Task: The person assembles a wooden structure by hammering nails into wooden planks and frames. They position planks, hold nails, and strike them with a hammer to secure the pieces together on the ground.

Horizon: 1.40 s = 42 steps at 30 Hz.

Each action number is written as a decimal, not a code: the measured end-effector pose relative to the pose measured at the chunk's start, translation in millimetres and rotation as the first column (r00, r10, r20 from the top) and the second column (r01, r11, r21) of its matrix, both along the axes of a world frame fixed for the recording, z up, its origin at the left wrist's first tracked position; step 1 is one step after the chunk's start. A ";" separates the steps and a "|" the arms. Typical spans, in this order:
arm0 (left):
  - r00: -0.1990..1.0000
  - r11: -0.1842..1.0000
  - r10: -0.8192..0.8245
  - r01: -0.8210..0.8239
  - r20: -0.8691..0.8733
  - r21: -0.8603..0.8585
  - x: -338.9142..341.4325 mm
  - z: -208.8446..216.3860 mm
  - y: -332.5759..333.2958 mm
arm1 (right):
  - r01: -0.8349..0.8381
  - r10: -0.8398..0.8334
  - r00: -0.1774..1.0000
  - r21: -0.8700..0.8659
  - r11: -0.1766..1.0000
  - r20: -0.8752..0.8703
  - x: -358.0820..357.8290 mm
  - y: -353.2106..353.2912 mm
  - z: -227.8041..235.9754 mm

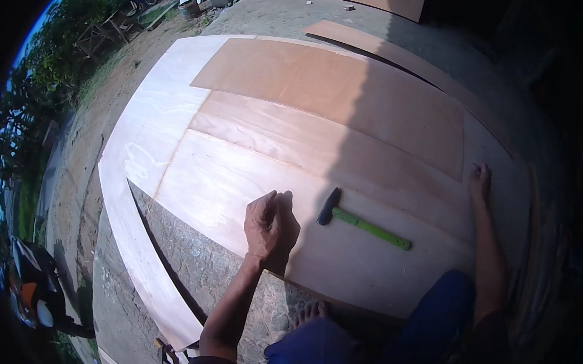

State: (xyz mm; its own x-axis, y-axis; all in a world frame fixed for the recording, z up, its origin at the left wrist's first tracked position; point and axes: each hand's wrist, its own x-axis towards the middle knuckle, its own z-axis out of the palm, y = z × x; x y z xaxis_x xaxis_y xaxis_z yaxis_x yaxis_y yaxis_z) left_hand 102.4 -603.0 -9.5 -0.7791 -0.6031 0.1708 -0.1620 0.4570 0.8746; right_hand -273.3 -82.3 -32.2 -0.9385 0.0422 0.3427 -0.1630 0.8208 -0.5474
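Note:
My left hand (270,222) is closed, with its fingers curled in and the thumb pressed against them, above the near part of a large pale plywood sheet (195,169). Anything inside that hand is hidden. To its right lies a hammer (368,227) with a dark head and a green handle, flat on the wood. Out on the shaded right side of the sheet, my right hand (480,180) has its fingers bent together close to the surface. What it may be holding is too small and dark to tell.
A browner rectangular panel (288,73) lies on the sheet's far half. Beyond it rests a long wooden strip (377,47). A narrow plywood strip (150,264) sits at left over rough concrete (197,249). A motorbike (35,293) stands at far left. Shadow covers the right side.

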 end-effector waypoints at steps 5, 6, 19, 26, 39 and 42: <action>0.974 0.753 0.027 0.128 -0.226 0.645 -30.8 35.6 62.8 | -0.447 0.713 0.607 -0.591 0.672 0.351 183.8 -255.3 82.6; 0.965 0.651 0.061 0.155 -0.254 0.743 -37.3 39.2 71.1 | -0.478 0.789 0.501 -0.646 0.595 0.356 207.2 -282.8 97.9; 0.915 0.646 0.172 0.174 -0.364 0.743 -45.9 28.6 3.5 | -0.528 0.785 0.419 -0.582 0.619 0.456 236.5 -376.2 111.4; 0.881 0.884 0.449 -0.462 -0.148 -0.065 -77.7 -0.7 -104.6 | -0.830 0.747 0.547 0.131 0.542 0.378 253.1 -264.4 92.6; 0.903 0.880 0.429 -0.409 0.034 -0.243 -92.8 0.9 -100.6 | -0.584 0.718 0.432 -0.436 0.684 0.546 273.4 -321.0 104.0; 0.907 0.877 0.420 -0.398 0.028 -0.269 -95.8 -0.6 -99.3 | -0.731 0.826 0.482 -0.385 0.563 0.293 263.3 -363.1 86.6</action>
State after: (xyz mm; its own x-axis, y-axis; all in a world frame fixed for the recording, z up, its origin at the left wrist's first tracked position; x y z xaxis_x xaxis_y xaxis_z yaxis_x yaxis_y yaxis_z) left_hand 6.6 -702.3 -10.1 -0.4900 -0.8167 0.3049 -0.4490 0.5362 0.7147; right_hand -10.0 -445.5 54.4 -0.6485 -0.7612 0.0084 -0.4139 0.3433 -0.8431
